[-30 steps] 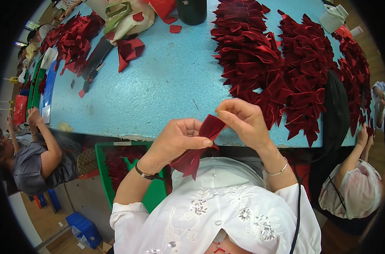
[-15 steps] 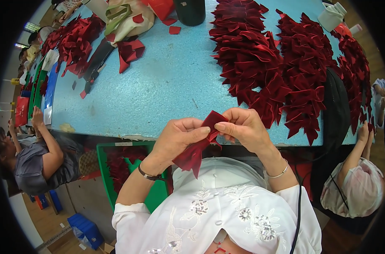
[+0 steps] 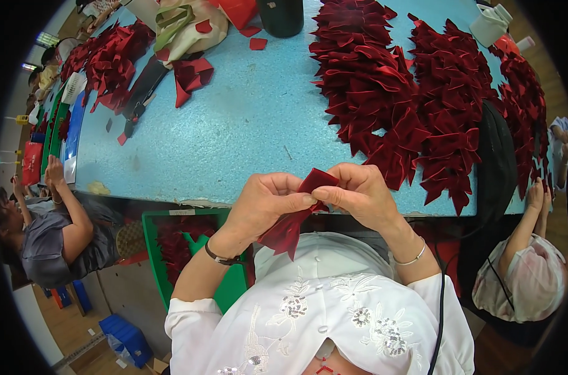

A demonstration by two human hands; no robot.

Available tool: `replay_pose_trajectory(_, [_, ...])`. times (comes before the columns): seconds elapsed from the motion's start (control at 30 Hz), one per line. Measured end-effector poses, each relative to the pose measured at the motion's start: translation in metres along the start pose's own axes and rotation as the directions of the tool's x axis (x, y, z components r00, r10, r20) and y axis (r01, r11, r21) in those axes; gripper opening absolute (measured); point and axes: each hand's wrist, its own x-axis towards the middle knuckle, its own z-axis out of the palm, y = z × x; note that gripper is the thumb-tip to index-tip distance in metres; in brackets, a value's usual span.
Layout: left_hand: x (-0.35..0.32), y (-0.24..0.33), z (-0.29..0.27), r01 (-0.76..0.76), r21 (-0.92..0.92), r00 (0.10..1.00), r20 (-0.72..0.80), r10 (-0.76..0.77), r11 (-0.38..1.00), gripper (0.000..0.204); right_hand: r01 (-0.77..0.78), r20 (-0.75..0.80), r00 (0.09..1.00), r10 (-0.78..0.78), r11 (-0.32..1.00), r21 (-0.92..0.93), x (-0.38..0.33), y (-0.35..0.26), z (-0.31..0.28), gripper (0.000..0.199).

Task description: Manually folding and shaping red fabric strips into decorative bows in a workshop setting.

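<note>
Just off the table's front edge, both hands pinch a dark red velvet bow at its narrow middle. My left hand grips it from the left, thumb laid across the gathered part. My right hand closes on it from the other side, its thumb tip nearly against the left one. One end of the bow sticks up between the hands; the other hangs toward my white blouse. The fingers behind the fabric are partly hidden.
Rows of red velvet bows cover the right of the blue table. A green crate with red pieces stands below its edge. Black scissors, a dark cup and a cloth bag lie farther off. Other people sit at both sides.
My thumbs have drawn together over the bow's middle. The upper end of the bow has shifted slightly lower, and my left thumb has moved to the right.
</note>
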Motion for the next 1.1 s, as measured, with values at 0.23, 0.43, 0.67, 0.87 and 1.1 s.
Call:
replay_pose_trajectory(0.23, [0.002,-0.002,0.004,0.012,-0.036,1.000,-0.016,-0.012,0.999,0.011,-0.071,0.113,0.992,0.055,0.987,0.147,0.002,0.006,-0.014,0.015])
replay_pose_trajectory(0.43, [0.001,-0.002,0.007,0.014,-0.073,0.999,0.037,-0.011,0.997,0.016,-0.047,0.196,0.980,0.025,0.993,0.107,0.000,-0.001,-0.019,0.018])
replay_pose_trajectory(0.67, [-0.001,0.003,0.008,0.012,0.043,0.999,0.043,-0.014,0.999,0.015,0.160,0.147,0.980,-0.133,0.969,-0.190,0.009,-0.008,-0.013,0.014])
replay_pose_trajectory(0.87, [0.002,0.000,0.006,0.091,0.054,0.991,0.090,-0.095,0.994,0.014,0.246,0.102,0.966,-0.238,0.967,-0.071,0.010,0.008,-0.008,0.011])
replay_pose_trajectory(1.1, [0.004,-0.004,-0.017,0.097,0.258,0.979,0.150,-0.139,0.961,0.015,0.485,0.050,0.862,-0.504,0.791,-0.373,0.022,0.026,0.013,0.009])
